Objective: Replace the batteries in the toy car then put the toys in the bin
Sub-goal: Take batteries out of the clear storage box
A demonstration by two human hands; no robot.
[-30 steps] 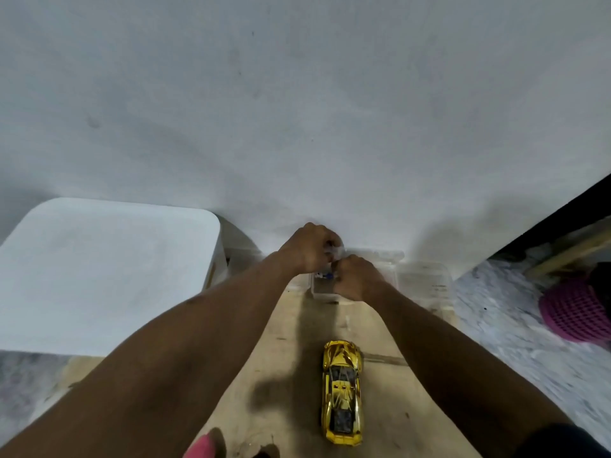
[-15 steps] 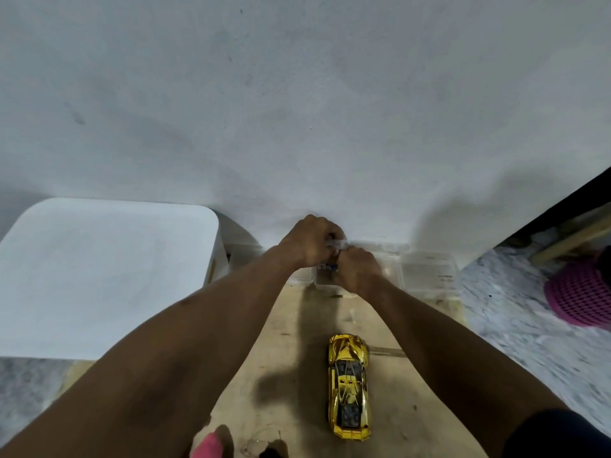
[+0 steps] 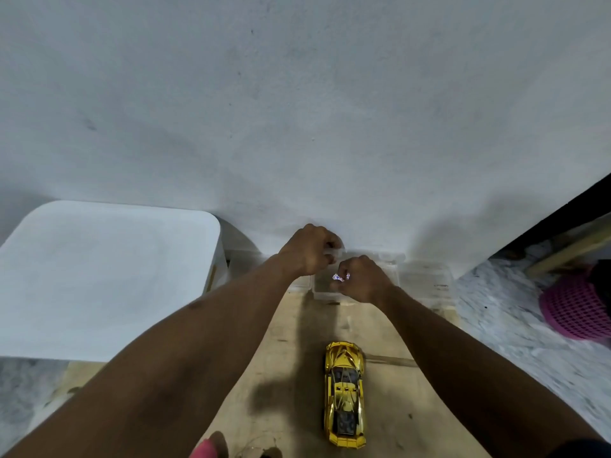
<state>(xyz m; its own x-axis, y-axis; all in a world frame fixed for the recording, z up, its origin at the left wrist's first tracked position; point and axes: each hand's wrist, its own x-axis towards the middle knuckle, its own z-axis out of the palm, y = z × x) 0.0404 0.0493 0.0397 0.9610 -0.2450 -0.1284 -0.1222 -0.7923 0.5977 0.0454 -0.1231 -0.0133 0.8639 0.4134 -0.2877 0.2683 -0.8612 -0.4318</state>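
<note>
Over clear box (image 3: pixel 390 276), right hand (image 3: pixel 360 279) fingers curled round small batteries (image 3: pixel 340 277).

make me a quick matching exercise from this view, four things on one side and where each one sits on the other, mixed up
Things:
1. gold toy car
2. white bin
3. pink basket
4. clear plastic box

Places:
A. far right edge, on the pale floor
B. against the wall, under both hands
C. far left, beside the wall
D. on the tan surface, between the forearms

Pairs: 1-D, 2-C, 3-A, 4-B
</note>
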